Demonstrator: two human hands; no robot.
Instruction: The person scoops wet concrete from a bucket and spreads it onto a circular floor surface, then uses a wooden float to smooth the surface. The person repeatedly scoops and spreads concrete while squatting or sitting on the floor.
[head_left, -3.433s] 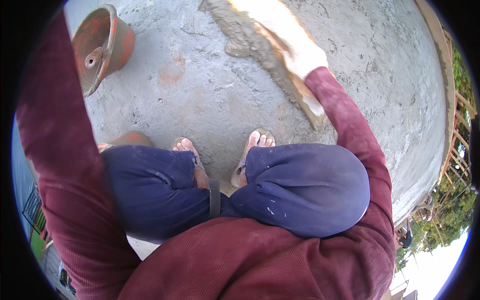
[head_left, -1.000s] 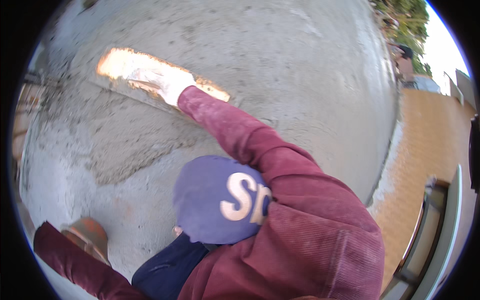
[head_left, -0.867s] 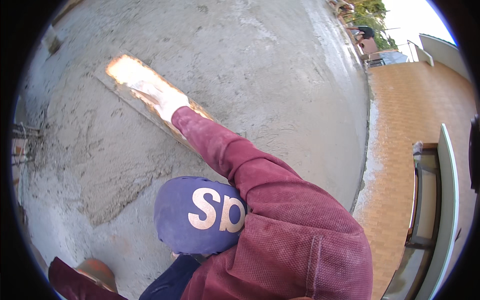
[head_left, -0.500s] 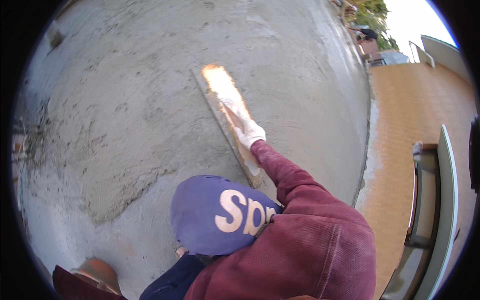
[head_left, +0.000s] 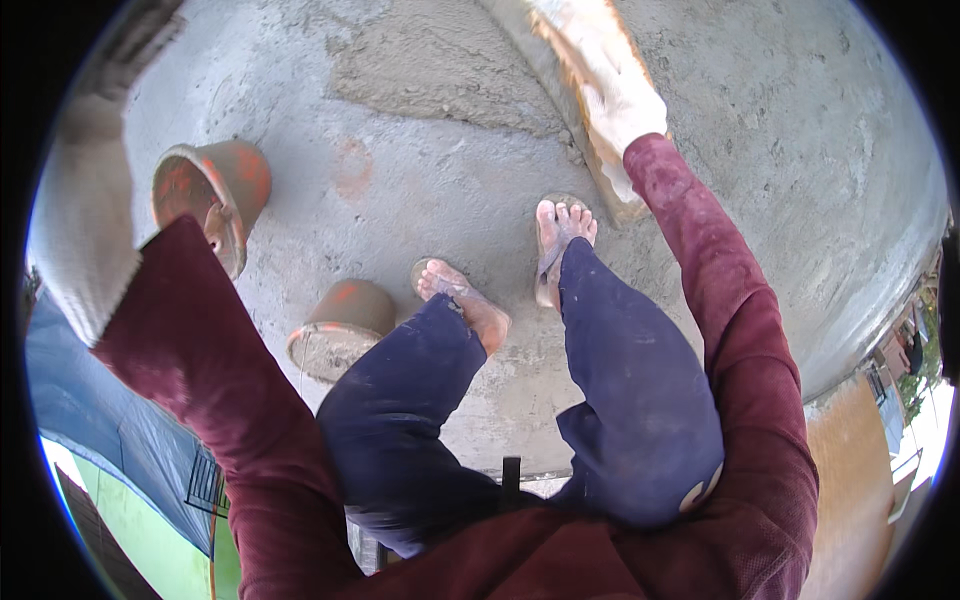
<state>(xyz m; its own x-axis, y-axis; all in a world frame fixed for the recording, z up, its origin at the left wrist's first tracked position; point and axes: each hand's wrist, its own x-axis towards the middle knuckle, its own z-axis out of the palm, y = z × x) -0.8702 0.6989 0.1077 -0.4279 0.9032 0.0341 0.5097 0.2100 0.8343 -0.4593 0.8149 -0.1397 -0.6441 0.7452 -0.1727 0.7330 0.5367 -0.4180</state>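
Note:
In a white glove, my right hand (head_left: 625,105) is closed on a long, narrow plastering float (head_left: 560,80) lying across the wet grey cement (head_left: 440,75). Bright light washes out the glove and the float's upper part, so single fingers are hard to make out. My left hand (head_left: 85,190), gloved as well, is raised at the far left edge. It is smeared by motion, and its fingers cannot be told apart from a dark blurred shape (head_left: 130,40) above it. Between my arms, my sandalled feet (head_left: 565,230) stand on the cement floor, near the float's lower end.
A mud-caked bucket with orange patches (head_left: 240,180) lies tipped beside my left forearm. Another bucket (head_left: 350,305) sits near my left foot. A blue tarp (head_left: 100,370) hangs at the lower left, and a tan surface (head_left: 850,490) borders the cement at the lower right.
My view has swung down and left, bringing both legs, the buckets and my left arm into sight. The float and right hand now appear higher and farther right in the picture.

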